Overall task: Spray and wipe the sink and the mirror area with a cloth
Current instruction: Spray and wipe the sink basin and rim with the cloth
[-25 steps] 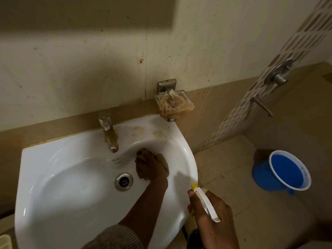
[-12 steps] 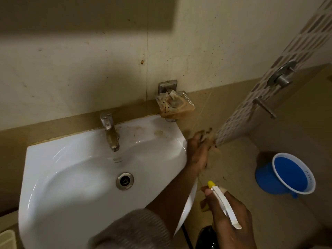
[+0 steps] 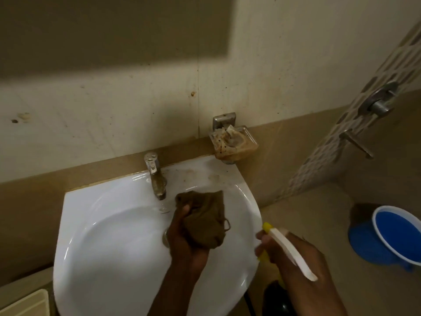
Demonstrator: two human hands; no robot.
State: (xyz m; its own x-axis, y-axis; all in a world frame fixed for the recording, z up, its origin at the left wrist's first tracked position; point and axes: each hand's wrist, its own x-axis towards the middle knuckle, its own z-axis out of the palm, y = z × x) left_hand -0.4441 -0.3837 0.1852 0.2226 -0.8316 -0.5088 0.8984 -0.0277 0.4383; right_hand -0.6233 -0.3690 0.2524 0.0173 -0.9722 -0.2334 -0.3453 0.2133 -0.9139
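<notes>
Head view, query: which step is in hand?

Reply: Wiping. Left hand (image 3: 182,238) grips the bunched cloth (image 3: 205,218) over the sink (image 3: 109,224) bowl, beside the tap (image 3: 156,179). Right hand (image 3: 303,258) holds the spray bottle (image 3: 289,249) past the sink's right edge.

Query: next requirement?

Reply: Probably press cloth onto the stained rear right corner.

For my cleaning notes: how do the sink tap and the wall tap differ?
The sink tap stands upright on the white sink; the wall tap sticks out from the patterned tiles. The sink tap's spout looks brown with stains; the wall tap looks cleaner. Both are metal.
</notes>
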